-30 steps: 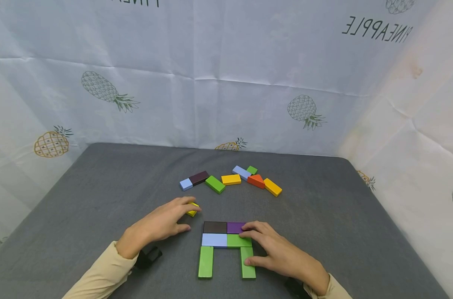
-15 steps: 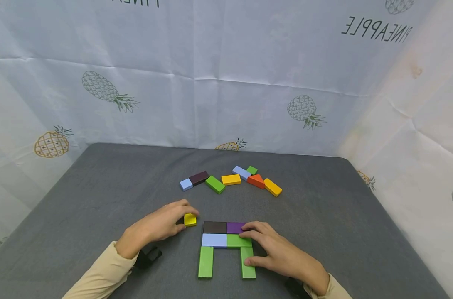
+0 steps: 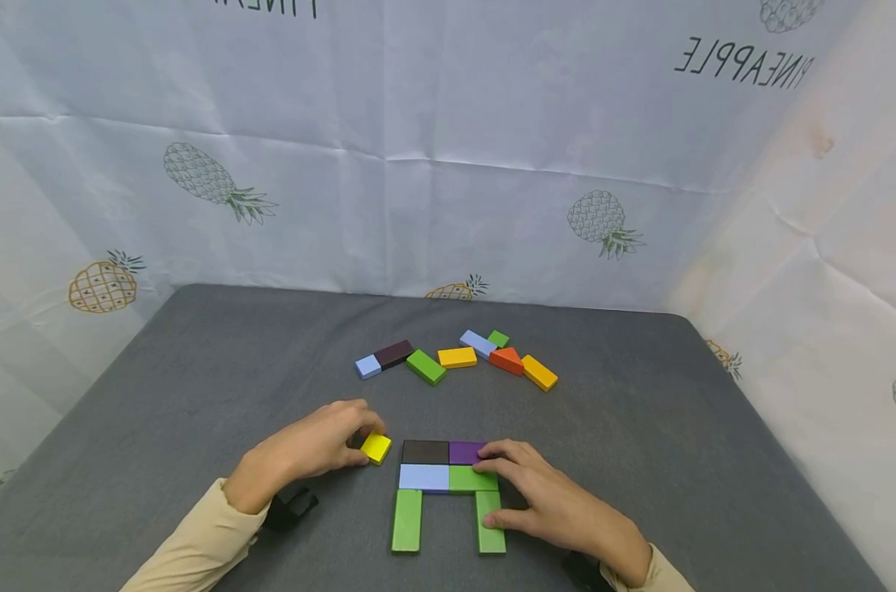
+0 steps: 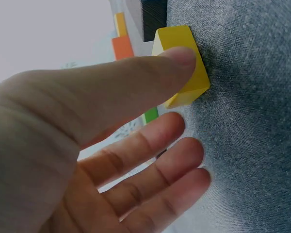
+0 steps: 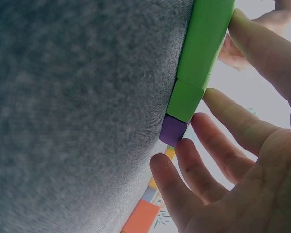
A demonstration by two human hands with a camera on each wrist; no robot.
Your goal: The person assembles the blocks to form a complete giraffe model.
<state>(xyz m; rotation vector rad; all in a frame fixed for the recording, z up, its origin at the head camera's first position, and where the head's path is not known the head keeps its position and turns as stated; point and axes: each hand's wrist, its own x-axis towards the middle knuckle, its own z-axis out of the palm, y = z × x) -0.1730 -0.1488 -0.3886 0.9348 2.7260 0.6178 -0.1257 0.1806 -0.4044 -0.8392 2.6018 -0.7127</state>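
My left hand (image 3: 303, 444) pinches a small yellow block (image 3: 376, 449) just left of the flat block figure. In the left wrist view the thumb presses one face of the yellow block (image 4: 177, 36); the index finger is mostly hidden. The figure has a dark brown block (image 3: 425, 452) and a purple block (image 3: 464, 452) on top. Below come a light blue block (image 3: 423, 478) and a green block (image 3: 463, 477), then two long green blocks as legs. My right hand (image 3: 559, 501) rests loosely extended fingers on the purple, green and right leg blocks (image 3: 491, 538).
Loose blocks lie farther back on the grey cloth table (image 3: 256, 353): light blue, dark brown (image 3: 394, 353), green (image 3: 426, 367), yellow-orange (image 3: 458, 357) pieces and a red-orange triangle (image 3: 507, 360). A white pineapple-print curtain (image 3: 418, 222) hangs behind the table.
My left hand has drawn the yellow block toward me, beside the dark brown block, and turned it. More of the block shows now. My right hand stays in place on the figure.
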